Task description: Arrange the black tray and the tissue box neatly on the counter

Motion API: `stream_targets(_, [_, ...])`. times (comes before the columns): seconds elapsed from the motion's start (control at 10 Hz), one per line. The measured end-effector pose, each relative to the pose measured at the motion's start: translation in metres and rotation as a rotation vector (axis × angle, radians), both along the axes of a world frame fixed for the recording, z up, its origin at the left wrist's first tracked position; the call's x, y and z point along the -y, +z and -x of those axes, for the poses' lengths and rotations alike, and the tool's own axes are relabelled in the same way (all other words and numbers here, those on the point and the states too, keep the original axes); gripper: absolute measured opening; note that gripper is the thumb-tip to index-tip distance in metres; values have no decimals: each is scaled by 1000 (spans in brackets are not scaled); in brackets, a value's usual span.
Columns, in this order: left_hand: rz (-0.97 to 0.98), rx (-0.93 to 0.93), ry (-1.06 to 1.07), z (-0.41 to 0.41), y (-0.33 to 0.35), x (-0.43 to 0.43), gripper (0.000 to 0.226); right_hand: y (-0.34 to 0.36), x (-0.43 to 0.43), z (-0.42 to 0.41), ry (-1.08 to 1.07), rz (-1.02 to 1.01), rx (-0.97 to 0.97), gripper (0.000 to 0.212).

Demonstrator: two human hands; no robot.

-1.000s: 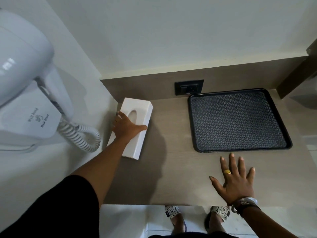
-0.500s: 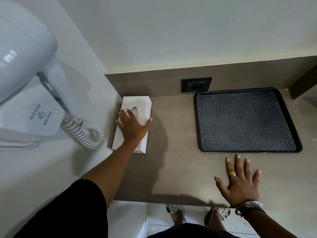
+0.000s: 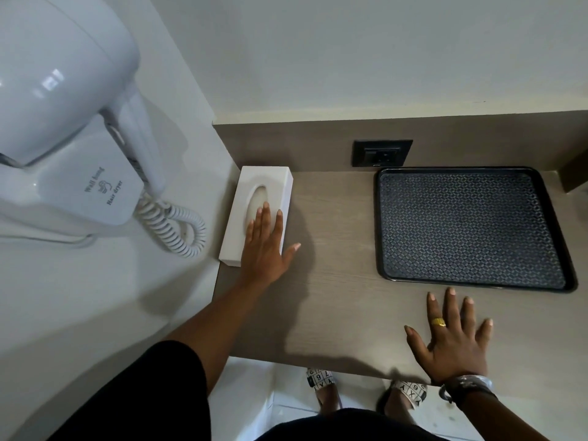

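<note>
The white tissue box point(image 3: 251, 189) lies lengthwise along the left wall of the wooden counter point(image 3: 337, 262), its far end at the back panel. My left hand point(image 3: 265, 246) rests flat on the box's near half, fingers straight, thumb out to the right over the counter. The black tray point(image 3: 467, 230), with a patterned mat inside, sits at the back right, roughly square to the back panel. My right hand point(image 3: 451, 335) lies flat on the counter with fingers spread, just in front of the tray's near edge and not touching it.
A white wall-hung hair dryer point(image 3: 60, 100) with a coiled cord point(image 3: 175, 230) juts out from the left wall beside the tissue box. A black power socket point(image 3: 381, 153) sits in the back panel between box and tray. The counter's front edge runs just behind my right wrist.
The tissue box has turned from a slant to lie straight against the left wall. My left hand slid back to the box's near half and flattened. My right hand stays put.
</note>
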State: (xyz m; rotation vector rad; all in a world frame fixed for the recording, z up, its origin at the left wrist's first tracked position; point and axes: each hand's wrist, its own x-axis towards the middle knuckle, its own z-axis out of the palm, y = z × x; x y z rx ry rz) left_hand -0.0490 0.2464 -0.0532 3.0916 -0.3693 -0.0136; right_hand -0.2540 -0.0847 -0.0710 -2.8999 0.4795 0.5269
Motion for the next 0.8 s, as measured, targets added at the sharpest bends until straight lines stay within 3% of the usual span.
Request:
stream_targets(0.5, [-16, 7, 20, -29, -2, -17, 87, -2, 0, -1, -9, -2, -12, 92])
stream_targets(0.7, [-45, -5, 74, -25, 12, -13, 97, 7, 0, -2, -6, -35, -58, 93])
stream_targets(0.8, [72, 106, 54, -22, 32, 5, 95, 11, -1, 4, -60, -63, -24, 90])
